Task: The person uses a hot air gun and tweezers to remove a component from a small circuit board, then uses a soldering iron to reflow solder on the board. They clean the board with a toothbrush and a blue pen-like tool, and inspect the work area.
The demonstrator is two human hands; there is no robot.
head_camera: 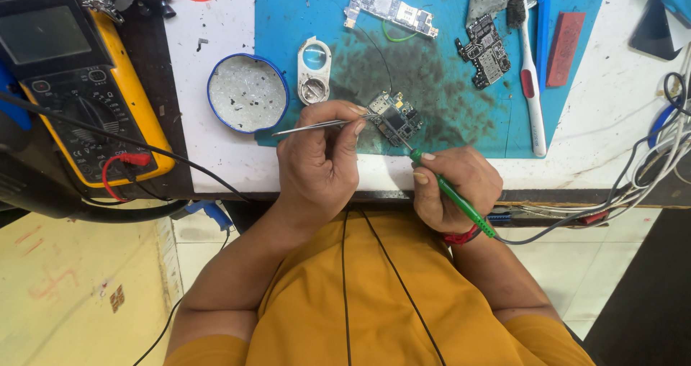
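Closely paired over a small circuit board [394, 118] on the blue mat [432, 71], near the bench's front edge.

Left hand [320, 161] curled tight around slim metal tweezers [317, 125], long axis running nearly level, tips pointing rightward and touching the board's left edge. Right hand [453, 186] closed in a pen grip on a green soldering iron [450, 193], shaft slanting up and leftward, tip meeting the board's lower right corner. Board thus caught between both tools, just beyond the knuckles of both hands, slightly closer to the left thumb. Off to the left, well apart: round blue-rimmed tin [248, 92] and white magnifier loupe [314, 71]. Further back on the mat: two more circuit boards [392, 10], plus a toothbrush [531, 85] lying lengthwise. Yellow multimeter [79, 85] at far left.
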